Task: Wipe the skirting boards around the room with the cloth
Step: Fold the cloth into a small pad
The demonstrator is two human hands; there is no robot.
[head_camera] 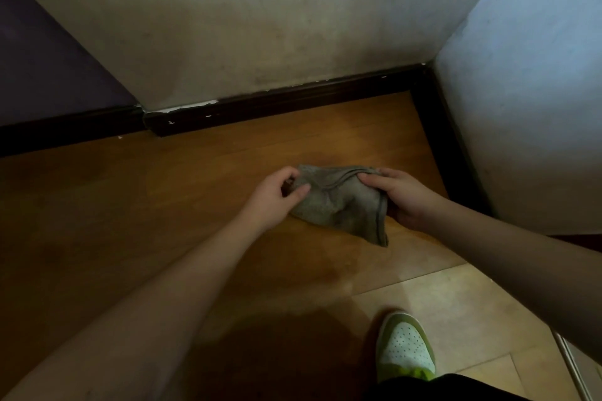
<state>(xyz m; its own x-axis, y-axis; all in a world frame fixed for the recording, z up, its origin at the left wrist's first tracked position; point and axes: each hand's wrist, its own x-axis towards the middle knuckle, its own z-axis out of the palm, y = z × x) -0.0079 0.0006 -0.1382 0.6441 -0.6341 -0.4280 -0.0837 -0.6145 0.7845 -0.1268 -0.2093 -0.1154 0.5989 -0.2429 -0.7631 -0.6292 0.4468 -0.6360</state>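
You hold the cloth (338,202) in both hands, out in front of you above the wooden floor (130,205). Your left hand (277,195) pinches the cloth's left edge between thumb and curled fingers. Your right hand (404,195) grips the right side, fingers curled over the top fold. The cloth is grey-brown, folded, with a stitched hem, and one corner hangs down toward the floor. The dark skirting board (280,104) runs along the base of the wall (260,26) ahead, well apart from the cloth, chipped with white flecks along its top edge. It turns the corner on the right. A green and white shoe (404,345) sits bottom right on the lighter floor.
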